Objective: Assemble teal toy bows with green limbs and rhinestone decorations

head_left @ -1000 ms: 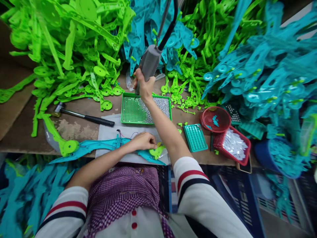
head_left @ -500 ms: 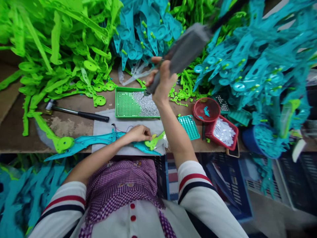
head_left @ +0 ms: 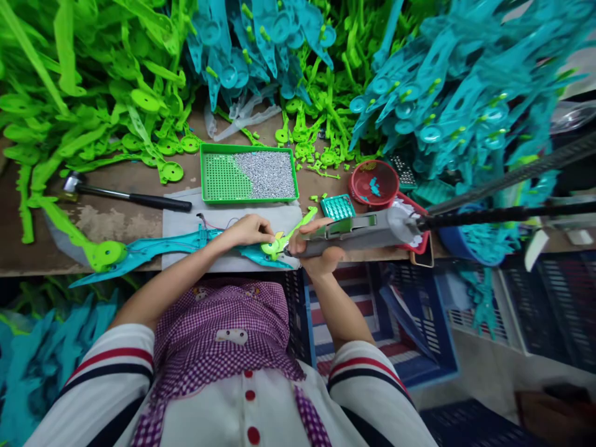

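My right hand (head_left: 321,251) is wrapped round a grey electric screwdriver (head_left: 363,230), which lies almost level. Its tip meets the lime-green plastic piece (head_left: 270,247) at the right end of a long blue plastic part (head_left: 161,248). My left hand (head_left: 250,231) pinches at that green piece, beside a small yellow tab. Another green arm (head_left: 103,254) with a round end is joined to the blue part's left end. Thin wires run along the blue part, which rests partly on a pale cloth (head_left: 179,216).
A green tray (head_left: 223,177) of small screws stands behind the cloth. A hammer (head_left: 139,197) lies to the left. On the right are a red bowl (head_left: 367,194), a teal tray (head_left: 338,207) and a blue bucket (head_left: 454,236). Green and blue parts heap up behind.
My right hand has brought the screwdriver down from over the screw tray to the green piece, turning it level. My left hand still holds at the green piece. The view has shifted slightly.
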`<state>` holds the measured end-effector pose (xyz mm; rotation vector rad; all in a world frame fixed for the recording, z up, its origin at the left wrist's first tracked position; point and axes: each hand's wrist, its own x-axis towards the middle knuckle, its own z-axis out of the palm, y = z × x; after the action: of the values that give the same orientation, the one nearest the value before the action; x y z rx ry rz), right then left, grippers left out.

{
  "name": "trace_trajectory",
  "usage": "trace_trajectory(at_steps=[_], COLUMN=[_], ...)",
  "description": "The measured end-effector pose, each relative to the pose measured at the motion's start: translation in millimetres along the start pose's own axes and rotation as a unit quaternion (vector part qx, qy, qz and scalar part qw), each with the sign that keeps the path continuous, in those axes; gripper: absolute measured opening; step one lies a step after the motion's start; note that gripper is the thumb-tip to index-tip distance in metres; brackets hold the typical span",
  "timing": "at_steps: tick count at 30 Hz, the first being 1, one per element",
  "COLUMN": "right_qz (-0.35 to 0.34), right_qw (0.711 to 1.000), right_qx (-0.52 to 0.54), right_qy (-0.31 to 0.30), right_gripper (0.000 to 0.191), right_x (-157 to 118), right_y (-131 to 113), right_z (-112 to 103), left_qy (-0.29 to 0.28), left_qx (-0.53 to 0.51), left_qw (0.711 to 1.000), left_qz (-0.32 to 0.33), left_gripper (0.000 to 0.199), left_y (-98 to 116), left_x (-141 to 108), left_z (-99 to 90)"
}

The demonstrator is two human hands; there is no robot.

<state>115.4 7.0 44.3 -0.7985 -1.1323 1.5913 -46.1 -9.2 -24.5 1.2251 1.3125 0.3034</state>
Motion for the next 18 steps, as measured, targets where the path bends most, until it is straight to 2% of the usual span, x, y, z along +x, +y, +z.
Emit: trace_trajectory(at_steps=[4,7,15,18], right_qz=[-0.045,-0.05,0.014,0.042], right_qw=[0.998,0.998,0.999,0.997], right_qx=[0.035,0.035,0.011,0.016], right_qy=[-0.013,-0.015,-0.032,-0.06], right_gripper=[0.057,0.056,0.068,0.068], right_x=[-0.5,-4.1,-11.9,-15.6], right_y=[1.8,3.3,16.2,21.0], right_z=[-2.0,-4.2,-10.7,-11.0], left_qy=[-0.001,0.0,0.003,0.01], left_qx=[0.007,0.002,0.002,0.02], left_qw=[1.0,1.0,1.0,1.0], left_qz=[0.003,0.006,0.016,0.021], left_gripper=[0.016,0.016,0.016,0.015], left_y=[0.5,0.0,-1.5,1.9], left_x=[-0.2,0.1,0.9,-1.3], left_z=[-1.3,-1.5,-0.2,0.4])
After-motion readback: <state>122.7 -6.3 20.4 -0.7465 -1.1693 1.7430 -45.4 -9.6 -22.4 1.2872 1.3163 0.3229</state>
